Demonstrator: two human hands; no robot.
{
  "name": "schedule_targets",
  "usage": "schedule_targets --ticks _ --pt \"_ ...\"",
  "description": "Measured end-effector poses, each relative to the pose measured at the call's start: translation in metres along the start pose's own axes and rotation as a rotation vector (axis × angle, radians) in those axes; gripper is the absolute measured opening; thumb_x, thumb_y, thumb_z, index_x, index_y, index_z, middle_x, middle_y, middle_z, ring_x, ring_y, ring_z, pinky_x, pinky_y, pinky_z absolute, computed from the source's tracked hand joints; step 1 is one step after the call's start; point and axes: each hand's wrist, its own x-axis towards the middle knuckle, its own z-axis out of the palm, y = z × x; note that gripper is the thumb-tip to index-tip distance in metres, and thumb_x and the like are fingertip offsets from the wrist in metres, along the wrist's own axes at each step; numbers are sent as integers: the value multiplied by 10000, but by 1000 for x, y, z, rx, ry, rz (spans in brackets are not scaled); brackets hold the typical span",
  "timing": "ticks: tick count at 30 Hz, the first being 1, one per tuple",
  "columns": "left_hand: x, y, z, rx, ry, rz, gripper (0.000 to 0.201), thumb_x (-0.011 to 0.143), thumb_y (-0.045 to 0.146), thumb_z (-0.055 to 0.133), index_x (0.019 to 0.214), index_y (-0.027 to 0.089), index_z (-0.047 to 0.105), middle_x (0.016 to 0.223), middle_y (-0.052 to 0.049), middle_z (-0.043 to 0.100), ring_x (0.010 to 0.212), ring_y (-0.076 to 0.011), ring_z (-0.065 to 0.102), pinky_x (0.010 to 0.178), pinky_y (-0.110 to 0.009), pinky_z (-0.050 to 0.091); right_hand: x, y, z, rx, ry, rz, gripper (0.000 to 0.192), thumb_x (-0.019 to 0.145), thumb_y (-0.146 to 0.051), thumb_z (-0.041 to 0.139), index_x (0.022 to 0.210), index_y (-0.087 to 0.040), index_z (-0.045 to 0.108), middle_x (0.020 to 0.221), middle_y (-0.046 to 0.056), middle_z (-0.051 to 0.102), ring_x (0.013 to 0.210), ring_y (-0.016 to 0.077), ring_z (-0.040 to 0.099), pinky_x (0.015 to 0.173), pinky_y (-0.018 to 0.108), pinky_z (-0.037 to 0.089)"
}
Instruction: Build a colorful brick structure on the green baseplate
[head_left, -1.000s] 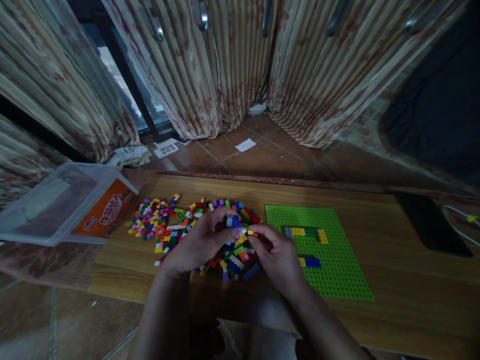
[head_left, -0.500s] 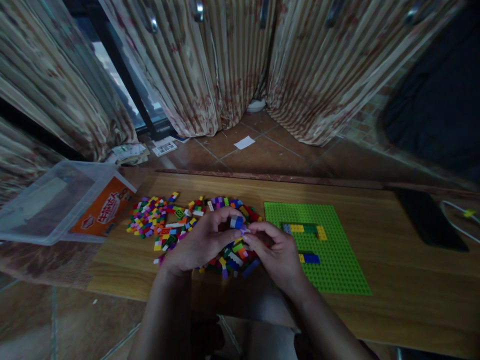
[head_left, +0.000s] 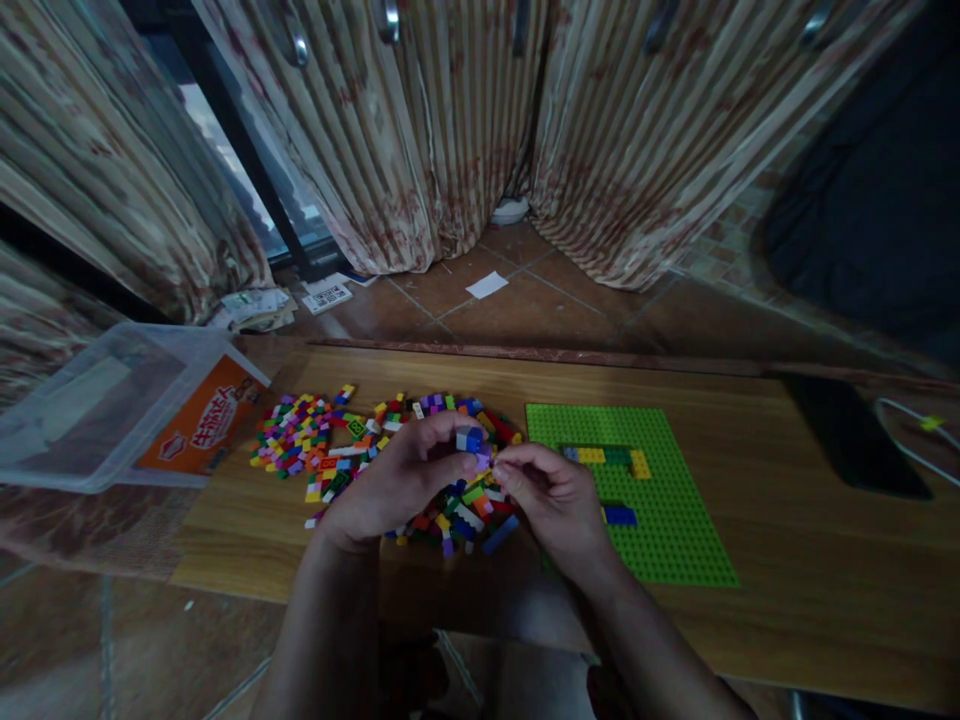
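My left hand (head_left: 397, 482) holds a small stack of bricks (head_left: 471, 441), blue and white with a purple piece at its lower edge, pinched between thumb and fingers above a pile of loose coloured bricks (head_left: 360, 450). My right hand (head_left: 551, 500) meets it from the right, fingertips pinched on the same stack. A green baseplate (head_left: 660, 530) lies just right of my hands, carrying a short row of grey, yellow and green bricks (head_left: 607, 458) and a blue brick (head_left: 619, 515).
The low wooden table (head_left: 787, 560) stands on a tiled floor. A clear plastic box (head_left: 90, 400) with an orange label rests at the left end. A black phone (head_left: 847, 435) and a white cable (head_left: 911, 425) are at the right. Curtains hang behind.
My right hand moved up and left from the pile until its fingertips met the stack in my left hand. The view drifted slightly.
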Motion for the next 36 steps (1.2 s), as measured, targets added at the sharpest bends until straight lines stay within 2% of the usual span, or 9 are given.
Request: schedule_targets --ticks 3,7,9,14,18,22,29,32,36 --pt "-1 0 -3 1 38 -9 235 844 312 683 996 143 623 818 0 592 746 -122 530 693 -237 428 0 3 1 -234 -35 -129 91 868 -235 623 905 -226 705 866 24 710 769 154 650 696 266 508" --pt "-1 -2 -5 48 18 -23 208 865 316 650 975 142 623 824 -6 603 753 -133 547 711 -253 441 0 4 4 -368 -70 -178 82 877 -211 616 896 -221 694 856 22 690 787 154 641 734 274 489" --pt "-1 -3 -4 52 -1 -10 186 874 303 636 971 145 627 820 -6 602 758 -136 553 716 -256 445 -1 4 5 -316 -51 -156 79 869 -249 639 921 -218 689 845 18 682 755 146 628 704 265 491" --pt "1 -1 -3 36 7 17 194 856 239 658 1023 142 637 886 -23 636 812 -139 574 738 -245 448 -3 0 6 21 -34 -77 265 821 -287 699 1076 -229 658 881 7 692 749 133 630 682 245 520" --pt "3 -5 -1 4 0 6 210 843 214 673 1038 148 631 918 -24 657 824 -130 591 743 -231 454 -2 -3 8 202 4 22 217 761 -311 760 943 -228 674 823 -8 695 719 130 636 666 236 529" --pt "5 -7 3 37 3 18 214 832 206 687 1036 160 640 919 -18 669 825 -127 597 742 -225 459 -2 -5 8 251 21 92 133 764 -308 747 827 -217 673 753 -21 681 657 115 618 636 226 519" --pt "3 -2 3 47 -27 20 196 837 241 700 1018 170 671 887 -16 674 802 -129 599 731 -226 471 -4 -6 4 277 -18 51 121 779 -298 720 847 -211 671 737 -23 671 638 109 606 600 215 503" --pt "3 -4 -3 29 4 -5 218 825 245 718 1027 175 672 889 -16 679 797 -128 601 731 -226 479 -5 -3 4 182 2 13 111 809 -299 691 872 -212 665 761 -11 667 659 121 613 608 231 511" --pt "2 -7 -10 33 138 -11 266 788 226 753 1039 185 674 885 -6 681 801 -124 602 714 -211 479 -4 0 3 -203 53 -82 138 831 -222 655 962 -207 695 879 29 693 776 153 654 721 276 525"
